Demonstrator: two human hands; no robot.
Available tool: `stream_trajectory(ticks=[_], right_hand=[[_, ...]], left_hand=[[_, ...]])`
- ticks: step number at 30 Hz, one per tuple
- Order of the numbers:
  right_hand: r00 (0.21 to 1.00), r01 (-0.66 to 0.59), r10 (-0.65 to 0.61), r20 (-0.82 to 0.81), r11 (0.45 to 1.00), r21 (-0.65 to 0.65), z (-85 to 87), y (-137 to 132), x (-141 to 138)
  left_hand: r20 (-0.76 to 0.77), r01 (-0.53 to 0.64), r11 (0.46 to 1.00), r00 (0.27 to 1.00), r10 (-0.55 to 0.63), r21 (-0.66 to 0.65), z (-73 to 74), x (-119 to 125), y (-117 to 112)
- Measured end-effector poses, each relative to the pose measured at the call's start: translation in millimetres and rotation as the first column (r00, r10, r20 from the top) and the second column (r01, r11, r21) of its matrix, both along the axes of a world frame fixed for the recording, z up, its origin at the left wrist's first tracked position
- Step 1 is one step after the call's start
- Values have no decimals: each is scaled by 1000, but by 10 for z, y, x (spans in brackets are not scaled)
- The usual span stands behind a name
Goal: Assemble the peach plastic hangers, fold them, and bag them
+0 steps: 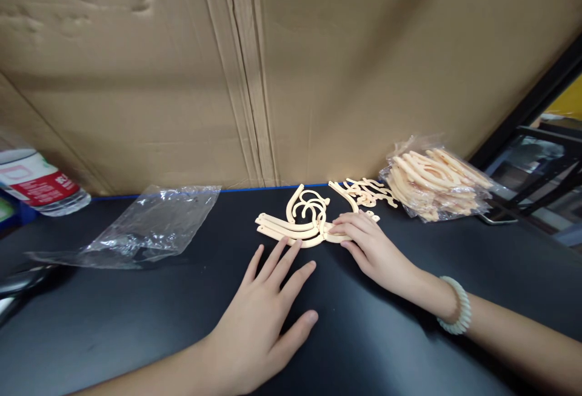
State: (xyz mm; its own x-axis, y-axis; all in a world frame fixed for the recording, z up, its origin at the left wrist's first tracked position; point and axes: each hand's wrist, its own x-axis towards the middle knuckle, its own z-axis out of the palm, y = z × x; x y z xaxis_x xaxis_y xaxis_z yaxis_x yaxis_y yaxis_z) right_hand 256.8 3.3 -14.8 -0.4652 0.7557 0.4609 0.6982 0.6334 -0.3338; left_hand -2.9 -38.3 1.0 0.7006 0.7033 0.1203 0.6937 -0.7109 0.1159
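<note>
Cream plastic folding-hanger parts lie on the dark table: curved hanger arms (286, 226) side by side, with curved hooks (313, 203) just behind them. My left hand (268, 305) is spread palm down, its middle fingertips at the near edge of the curved arms. My right hand (370, 244) has its fingers bent over another hanger arm (335, 237), thumb on the near side; part of that piece is hidden underneath. A loose pile of smaller hooks (368, 191) lies behind the right hand.
A clear bag of more hanger parts (431, 181) sits at the back right. An opened clear plastic bag (159, 226) lies on the left, near a bottle with a red label (43, 184). Cardboard (318, 80) stands upright along the back edge of the table (182, 305).
</note>
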Motion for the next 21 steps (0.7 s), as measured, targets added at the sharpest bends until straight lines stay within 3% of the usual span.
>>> stream_trajectory(ticks=[21], right_hand=[[1000,-22,23,-8,999,38,74,-41,-36]], left_hand=[[89,32,1000,995,-32,1,31,6,-28]])
